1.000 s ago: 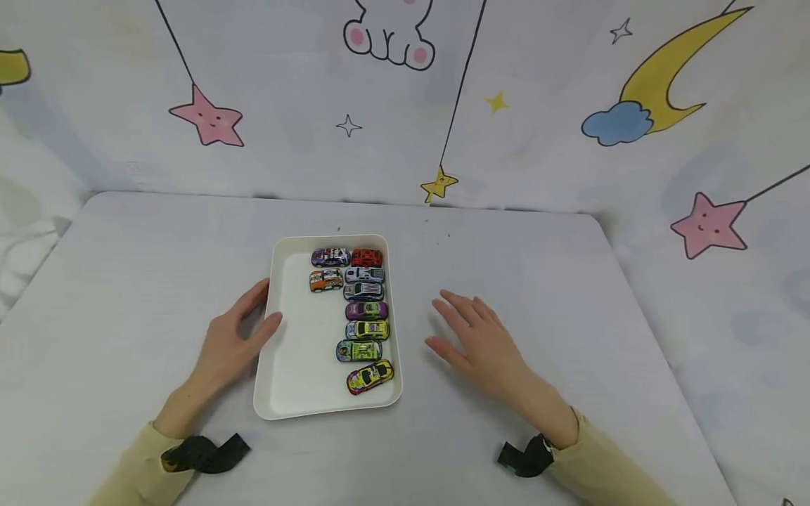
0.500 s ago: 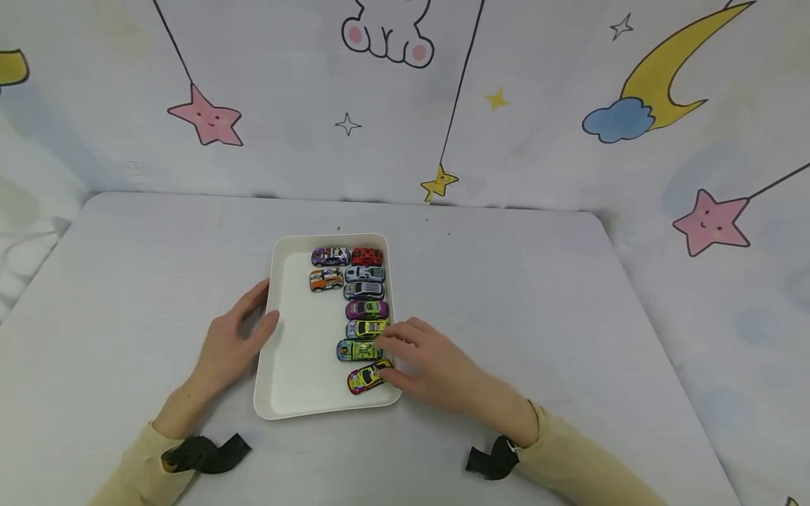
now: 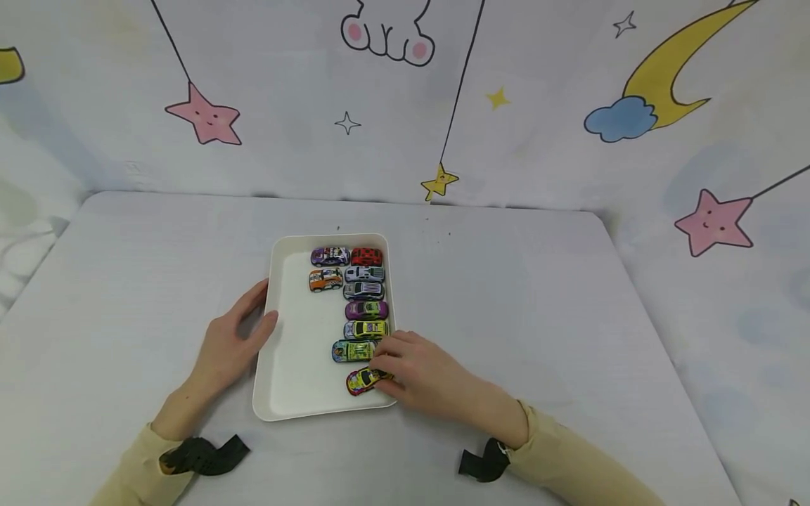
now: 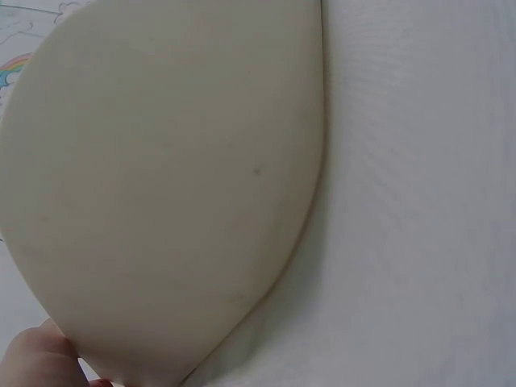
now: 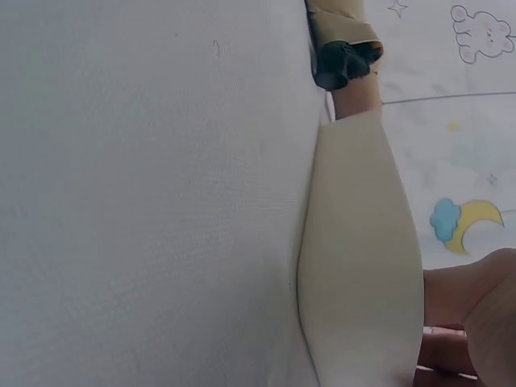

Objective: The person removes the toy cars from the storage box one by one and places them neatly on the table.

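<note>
A white tray (image 3: 304,379) lies on the table with several small toy cars, most of them in a column along its right wall. My left hand (image 3: 230,344) holds the tray's left edge, thumb over the rim. Reaching over the right wall, my right hand (image 3: 430,372) pinches a yellow and red toy car (image 3: 361,381) at the lower right, its rear covered by the fingers. Just above sits a green toy car (image 3: 354,351), its right end hidden by the fingers. Each wrist view mostly shows the tray's outer wall (image 4: 161,177), with part of the hand (image 5: 484,314) at it.
Farther up the column are yellow (image 3: 367,329), purple (image 3: 365,310), two silver and red (image 3: 366,256) cars. Purple-white (image 3: 330,256) and orange (image 3: 325,280) cars sit left of its top. Behind the table (image 3: 506,281) hangs a cloth printed with stars and a moon.
My right hand has come left from beside the tray and closed its fingers on the yellow and red car. The green car has shifted slightly left. My left hand stays on the tray.
</note>
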Motion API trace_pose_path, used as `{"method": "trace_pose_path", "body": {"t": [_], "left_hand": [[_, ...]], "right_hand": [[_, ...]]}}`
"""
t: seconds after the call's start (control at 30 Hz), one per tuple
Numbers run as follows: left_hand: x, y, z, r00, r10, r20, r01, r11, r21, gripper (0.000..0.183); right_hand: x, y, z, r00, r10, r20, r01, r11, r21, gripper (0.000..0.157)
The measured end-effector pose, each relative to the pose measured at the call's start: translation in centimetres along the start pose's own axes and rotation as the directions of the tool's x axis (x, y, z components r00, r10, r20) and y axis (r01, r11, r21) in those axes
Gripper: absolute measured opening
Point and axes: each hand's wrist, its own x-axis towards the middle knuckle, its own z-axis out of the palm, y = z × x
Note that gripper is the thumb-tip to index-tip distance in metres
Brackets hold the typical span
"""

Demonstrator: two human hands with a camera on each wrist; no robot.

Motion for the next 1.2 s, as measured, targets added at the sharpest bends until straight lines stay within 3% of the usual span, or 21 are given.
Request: {"method": "trace_pose_path", "body": {"t": [0.23, 0.5, 0.67, 0.8, 0.9, 1.0, 1.2], "left_hand": [[0.0, 0.0, 0.0, 1.0, -0.012, -0.007, 0.012, 1.0, 0.005, 0.056], [0.0, -0.2, 0.0, 1.0, -0.002, -0.016, 0.002, 1.0, -0.002, 0.056], [-0.1, -0.2, 0.1, 1.0, 0.006, -0.015, -0.005, 1.0, 0.011, 0.057], [-0.1, -0.2, 0.1, 1.0, 0.017, -0.023, -0.017, 1.0, 0.015, 0.057], [-0.1, -0.3, 0.0, 0.999, 0.022, -0.031, -0.022, 1.0, 0.008, 0.056], [-0.1, -0.3, 0.0, 0.999, 0.028, -0.035, -0.028, 1.0, 0.004, 0.056], [-0.1, -0.3, 0.0, 0.999, 0.036, -0.034, -0.036, 0.999, -0.004, 0.056]], "right_hand": [[0.3, -0.5, 0.2, 0.993, 0.102, 0.065, -0.109, 0.988, 0.113, 0.022], [0.5, -0.6, 0.4, 0.985, 0.149, 0.084, -0.158, 0.98, 0.123, 0.02], [0.3, -0.2, 0.6, 0.995, 0.095, 0.039, -0.099, 0.99, 0.096, 0.021], [0.2, 0.6, 1.1, 0.995, -0.017, -0.101, 0.02, 0.999, 0.033, 0.021], [0.3, 1.5, 1.8, 0.964, -0.099, -0.248, 0.106, 0.994, 0.017, 0.024], [0.3, 2.4, 2.3, 0.912, -0.139, -0.385, 0.172, 0.984, 0.051, 0.029], [0.2, 3.9, 2.4, 0.795, -0.097, -0.598, 0.216, 0.968, 0.13, 0.035]]}}
